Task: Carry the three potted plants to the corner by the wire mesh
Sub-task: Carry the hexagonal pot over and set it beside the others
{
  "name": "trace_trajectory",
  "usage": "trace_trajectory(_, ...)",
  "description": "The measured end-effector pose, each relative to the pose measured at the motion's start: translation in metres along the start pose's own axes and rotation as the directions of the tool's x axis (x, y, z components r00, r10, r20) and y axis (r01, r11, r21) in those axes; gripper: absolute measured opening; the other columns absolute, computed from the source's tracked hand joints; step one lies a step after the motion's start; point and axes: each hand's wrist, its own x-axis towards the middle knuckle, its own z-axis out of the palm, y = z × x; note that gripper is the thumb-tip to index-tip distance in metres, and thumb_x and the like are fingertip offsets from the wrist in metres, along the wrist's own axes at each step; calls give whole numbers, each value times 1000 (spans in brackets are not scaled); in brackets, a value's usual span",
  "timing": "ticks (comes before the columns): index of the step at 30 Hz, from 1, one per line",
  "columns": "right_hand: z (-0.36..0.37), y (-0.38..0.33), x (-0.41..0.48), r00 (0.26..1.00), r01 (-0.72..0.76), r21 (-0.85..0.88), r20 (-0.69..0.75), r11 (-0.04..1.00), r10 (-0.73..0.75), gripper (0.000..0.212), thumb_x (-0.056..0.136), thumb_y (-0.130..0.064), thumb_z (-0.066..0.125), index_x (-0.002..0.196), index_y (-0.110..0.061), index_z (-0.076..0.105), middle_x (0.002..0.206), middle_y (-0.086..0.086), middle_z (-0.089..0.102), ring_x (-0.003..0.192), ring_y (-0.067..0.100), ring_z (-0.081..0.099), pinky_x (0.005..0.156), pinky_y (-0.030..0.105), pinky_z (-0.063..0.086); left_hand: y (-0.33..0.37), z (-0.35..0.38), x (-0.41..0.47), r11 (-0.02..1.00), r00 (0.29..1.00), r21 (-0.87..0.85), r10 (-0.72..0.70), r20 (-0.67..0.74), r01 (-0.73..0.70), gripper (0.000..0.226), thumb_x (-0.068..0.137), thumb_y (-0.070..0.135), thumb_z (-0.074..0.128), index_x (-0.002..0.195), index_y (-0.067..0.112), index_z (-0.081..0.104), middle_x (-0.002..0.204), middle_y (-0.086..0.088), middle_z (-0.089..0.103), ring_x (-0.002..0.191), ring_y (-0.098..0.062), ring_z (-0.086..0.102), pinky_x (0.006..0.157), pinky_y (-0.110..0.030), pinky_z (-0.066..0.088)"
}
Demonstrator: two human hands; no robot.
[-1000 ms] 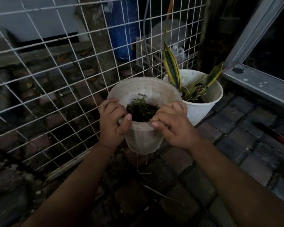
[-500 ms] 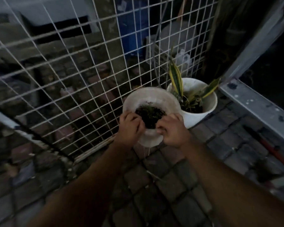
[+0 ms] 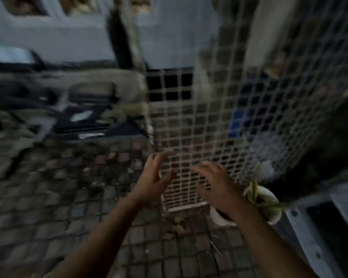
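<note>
The picture is blurred by motion. A white pot with striped green-yellow leaves (image 3: 268,199) stands on the paving in the corner by the wire mesh (image 3: 191,133). A second white pot (image 3: 219,218) sits beside it, mostly hidden under my right forearm. My left hand (image 3: 154,177) is raised in front of the mesh with its fingers spread and nothing in it. My right hand (image 3: 215,181) is also spread and empty, above the second pot. A third pot is not in view.
Brick paving (image 3: 68,197) covers the ground to the left and front. A grey metal frame (image 3: 313,237) runs along the right edge. A blue container (image 3: 239,121) shows behind the mesh. Dark blurred objects (image 3: 84,119) lie at the left by a pale wall.
Both hands have let go of the white pot and risen in front of the mesh. The pot now rests on the paving beside the striped plant. The view has swung up and left.
</note>
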Motion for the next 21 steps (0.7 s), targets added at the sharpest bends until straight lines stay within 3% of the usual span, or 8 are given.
trace_trajectory(2,-33,-83,34,996,87,3,-16,996,-87,43,97,-38,54,139,-33,57,144,-4,50,132,19,39,104,25,27,29,-92,-17,999,995,-32,-3,-103,0,49,92,46,62,134,23,54,126,-1,52,126,-25,55,113,-49,47)
trace_trajectory(5,-61,-223,99,968,251,-26,4,968,-251,47,91,-40,48,132,-26,64,132,3,60,124,28,54,103,31,35,49,-240,-41,999,949,-24,-32,-313,26,50,93,41,65,135,17,55,133,-9,56,129,-33,57,114,-49,47)
trace_trajectory(9,-64,-365,175,903,424,-48,-46,904,-426,45,90,-36,55,134,-29,60,134,-1,58,126,27,50,104,35,38,48,-389,-60,995,875,86,-6,-485,54,44,98,18,72,138,7,56,134,-17,56,128,-30,57,107,-24,46)
trace_trajectory(12,-54,-447,217,847,526,-29,-75,850,-527,41,94,-33,58,135,-30,58,134,-2,56,127,25,48,106,39,41,45,-475,-85,990,805,122,20,-593,65,42,97,14,73,136,11,58,129,-13,57,123,-25,58,100,-33,49)
trace_trajectory(15,-40,-514,255,791,607,-51,-62,793,-609,42,95,-27,65,137,-28,59,139,0,56,131,24,46,107,30,33,33,-543,-111,983,745,151,21,-666,107,40,97,14,73,135,12,58,131,-15,58,112,-14,58,86,-5,43)
trace_trajectory(17,-28,-552,278,757,649,-42,-63,760,-650,42,94,-25,68,135,-24,62,138,2,58,131,26,49,106,30,34,19,-579,-124,978,714,155,9,-700,140,40,97,14,72,135,11,58,133,-13,58,109,-8,59,81,2,39)
trace_trajectory(21,2,-609,325,705,707,-44,-41,706,-708,42,95,-28,66,137,-25,60,142,1,57,134,24,47,106,32,34,-18,-634,-134,964,661,168,-11,-750,206,46,97,18,73,139,10,55,137,-14,57,129,-23,59,99,-30,46)
